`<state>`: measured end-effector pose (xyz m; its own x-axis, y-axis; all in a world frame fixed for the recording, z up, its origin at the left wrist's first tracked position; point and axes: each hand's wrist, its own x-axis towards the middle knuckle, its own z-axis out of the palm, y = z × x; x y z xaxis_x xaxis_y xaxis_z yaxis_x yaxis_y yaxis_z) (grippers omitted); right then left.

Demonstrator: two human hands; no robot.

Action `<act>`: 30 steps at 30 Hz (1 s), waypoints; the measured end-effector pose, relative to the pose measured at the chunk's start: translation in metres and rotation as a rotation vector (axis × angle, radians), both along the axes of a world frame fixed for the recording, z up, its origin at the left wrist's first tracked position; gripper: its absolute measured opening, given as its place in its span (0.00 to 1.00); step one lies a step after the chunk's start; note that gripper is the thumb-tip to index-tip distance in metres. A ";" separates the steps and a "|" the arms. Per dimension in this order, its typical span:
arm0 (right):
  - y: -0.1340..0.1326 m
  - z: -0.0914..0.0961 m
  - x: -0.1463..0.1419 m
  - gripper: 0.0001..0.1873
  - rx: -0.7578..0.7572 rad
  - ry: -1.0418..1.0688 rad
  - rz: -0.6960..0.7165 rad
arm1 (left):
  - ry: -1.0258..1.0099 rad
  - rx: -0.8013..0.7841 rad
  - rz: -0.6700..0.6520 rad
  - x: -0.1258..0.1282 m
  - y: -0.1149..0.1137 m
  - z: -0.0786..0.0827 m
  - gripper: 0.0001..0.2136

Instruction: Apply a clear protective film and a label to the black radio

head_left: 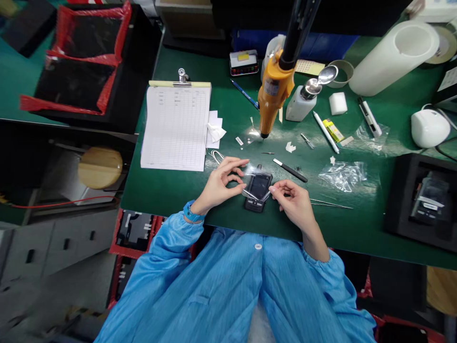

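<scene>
A black handheld device (260, 185) with a dark screen and keys at its lower end lies on the green bench before me. Over its screen is a shiny clear film (253, 194), its lower edges catching the light. My left hand (225, 180) is at the device's left side, thumb and a bent finger close together at the film's edge, index finger stretched out above. On the other side, my right hand (291, 197) pinches the film's right corner between thumb and index finger. Tweezers (330, 204) lie partly behind my right hand.
An orange electric screwdriver (273, 93) hangs above the device. At left lies a clipboard (176, 126) with a form. A black-handled blade (291, 170), dispenser bottle (301, 102), white pen (325, 132) and crumpled clear bag (344, 176) lie around. A black foam tray (398, 205) holds another device (430, 197).
</scene>
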<state>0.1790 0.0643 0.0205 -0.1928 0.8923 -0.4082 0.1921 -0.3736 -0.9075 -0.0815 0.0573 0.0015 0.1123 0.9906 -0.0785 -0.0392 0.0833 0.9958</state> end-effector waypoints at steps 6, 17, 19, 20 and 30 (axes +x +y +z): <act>0.000 -0.001 0.000 0.38 0.020 -0.019 0.010 | 0.016 0.010 -0.015 -0.002 0.000 -0.004 0.27; 0.002 -0.001 0.000 0.37 0.028 -0.036 0.039 | 0.026 -0.069 -0.023 -0.004 0.001 -0.001 0.26; 0.001 -0.002 0.000 0.38 0.032 -0.034 0.040 | 0.021 -0.073 -0.020 -0.003 0.001 -0.001 0.26; 0.001 -0.002 0.000 0.37 0.033 -0.031 0.040 | 0.019 -0.072 -0.020 -0.003 0.001 -0.001 0.26; 0.001 0.000 0.001 0.37 0.016 -0.020 0.043 | 0.008 -0.069 -0.020 -0.002 0.000 -0.001 0.27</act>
<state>0.1796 0.0655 0.0205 -0.2230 0.8899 -0.3979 0.2262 -0.3499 -0.9091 -0.0835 0.0572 0.0009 0.1311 0.9803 -0.1477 -0.0290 0.1527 0.9878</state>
